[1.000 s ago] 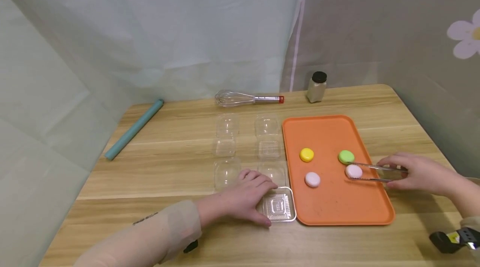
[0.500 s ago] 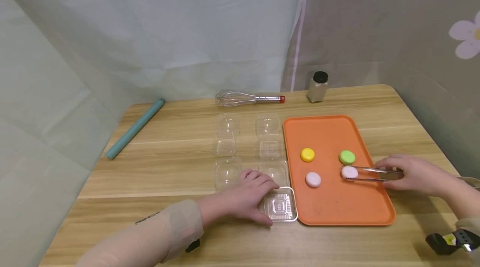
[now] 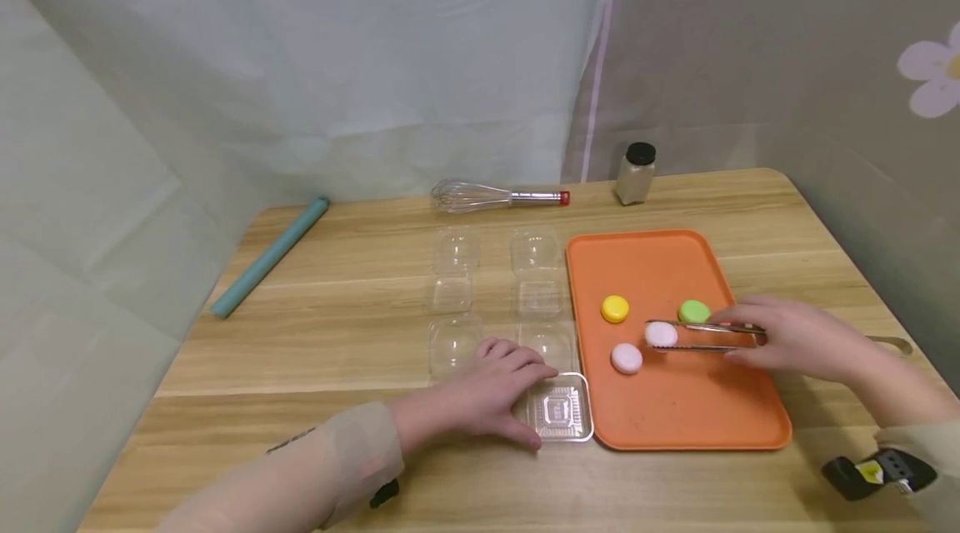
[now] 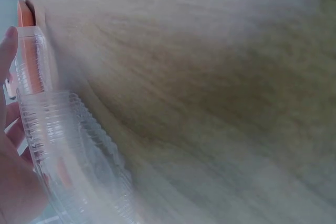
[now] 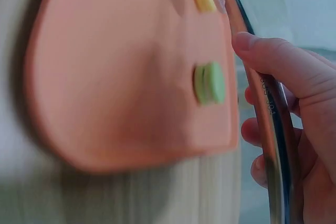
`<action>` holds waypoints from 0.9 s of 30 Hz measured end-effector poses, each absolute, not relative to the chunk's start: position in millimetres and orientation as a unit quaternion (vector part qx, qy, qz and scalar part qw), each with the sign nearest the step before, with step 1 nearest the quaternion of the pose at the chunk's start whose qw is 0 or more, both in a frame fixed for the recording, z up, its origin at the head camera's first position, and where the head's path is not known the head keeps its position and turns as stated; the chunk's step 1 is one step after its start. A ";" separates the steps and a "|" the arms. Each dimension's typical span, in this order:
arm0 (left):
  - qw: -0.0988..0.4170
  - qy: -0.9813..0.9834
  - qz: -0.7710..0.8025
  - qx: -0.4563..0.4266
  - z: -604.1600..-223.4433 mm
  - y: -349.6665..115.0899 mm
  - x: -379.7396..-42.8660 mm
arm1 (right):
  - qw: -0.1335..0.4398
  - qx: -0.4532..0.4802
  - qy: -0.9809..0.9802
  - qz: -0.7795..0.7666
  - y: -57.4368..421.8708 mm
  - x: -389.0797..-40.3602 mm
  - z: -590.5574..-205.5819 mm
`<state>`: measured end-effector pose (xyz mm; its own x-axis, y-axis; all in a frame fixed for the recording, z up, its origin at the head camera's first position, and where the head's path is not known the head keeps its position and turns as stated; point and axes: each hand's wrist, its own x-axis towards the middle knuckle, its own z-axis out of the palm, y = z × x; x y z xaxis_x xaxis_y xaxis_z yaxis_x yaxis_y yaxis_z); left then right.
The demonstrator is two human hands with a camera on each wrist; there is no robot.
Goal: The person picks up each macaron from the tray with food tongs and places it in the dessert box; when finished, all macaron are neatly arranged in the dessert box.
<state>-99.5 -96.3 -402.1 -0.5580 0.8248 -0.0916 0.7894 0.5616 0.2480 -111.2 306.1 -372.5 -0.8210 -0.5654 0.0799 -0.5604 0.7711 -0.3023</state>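
- The left hand [image 3: 491, 400] stays where it was half a second ago, fingers loosely spread and touching the nearest clear container [image 3: 572, 412].
- The right hand [image 3: 795, 339] has come leftward over one orange tray [image 3: 697, 408], gripping one pair of steel tongs [image 5: 270, 145].
- Between the tongs' tips, left of the right hand and over the tray, the held macaron [image 3: 662, 336], round and pale pink, has shifted toward the left hand.
- Four macarons in all: that one, a second pink macaron [image 3: 627, 359] nearer the left hand, a green macaron [image 3: 693, 311] just past the right hand's fingers, a yellow macaron [image 3: 615, 309] beyond, between the hands.
- Past the left hand on the tabletop [image 3: 337, 341], six more clear lids and bases [image 3: 456, 341] show.
- Farthest from both hands: one whisk [image 3: 498, 197], one black-capped jar [image 3: 636, 177], one teal rod [image 3: 270, 256] off to the left.
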 end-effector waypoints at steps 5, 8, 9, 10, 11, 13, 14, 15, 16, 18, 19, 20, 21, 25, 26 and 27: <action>0.098 0.879 0.090 0.457 -402.1 -95.0 -99.8 | 0.000 -0.327 0.932 -0.158 283.7 -116.2 -366.5; 0.100 0.881 0.091 0.453 -401.8 -94.2 -99.7 | 0.013 -0.345 0.924 -0.165 270.7 -118.2 -363.7; 0.100 0.882 0.091 0.452 -401.5 -93.9 -99.5 | 0.018 -0.349 0.922 -0.166 266.5 -118.3 -362.8; 0.101 0.882 0.090 0.451 -401.0 -93.7 -99.2 | 0.023 -0.352 0.920 -0.168 262.5 -118.1 -361.8; 0.101 0.883 0.089 0.450 -400.9 -93.2 -99.2 | 0.030 -0.354 0.919 -0.171 258.7 -117.6 -361.4; 0.102 0.884 0.089 0.448 -400.3 -92.4 -98.9 | 0.044 -0.358 0.915 -0.182 251.6 -116.3 -360.5; 0.102 0.884 0.090 0.446 -400.1 -92.1 -98.8 | 0.049 -0.361 0.912 -0.187 248.2 -115.5 -360.2; 0.102 0.885 0.091 0.446 -400.1 -91.7 -98.8 | 0.057 -0.364 0.909 -0.193 245.0 -114.6 -359.9; 0.103 0.885 0.092 0.445 -400.0 -91.5 -98.8 | 0.064 -0.367 0.907 -0.196 241.8 -113.7 -359.8; 0.103 0.886 0.092 0.443 -399.7 -91.2 -98.7 | 0.067 -0.379 0.901 -0.199 236.0 -112.0 -360.3; 0.103 0.886 0.092 0.443 -399.5 -91.1 -98.7 | 0.066 -0.387 0.898 -0.198 233.3 -111.3 -360.7; 0.103 0.886 0.092 0.443 -399.3 -91.1 -98.7 | 0.065 -0.394 0.895 -0.198 230.7 -110.4 -360.9; 0.103 0.886 0.091 0.443 -399.2 -91.0 -98.7 | 0.063 -0.403 0.891 -0.199 228.4 -109.6 -361.4; 0.099 0.886 0.087 0.444 -398.9 -90.5 -98.7 | 0.057 -0.422 0.883 -0.198 220.1 -107.6 -362.8; 0.098 0.886 0.087 0.444 -399.1 -90.4 -98.7 | 0.059 -0.424 0.882 -0.197 218.3 -107.2 -363.1; 0.097 0.886 0.086 0.445 -399.3 -90.1 -98.6 | 0.062 -0.426 0.881 -0.195 216.5 -106.9 -363.5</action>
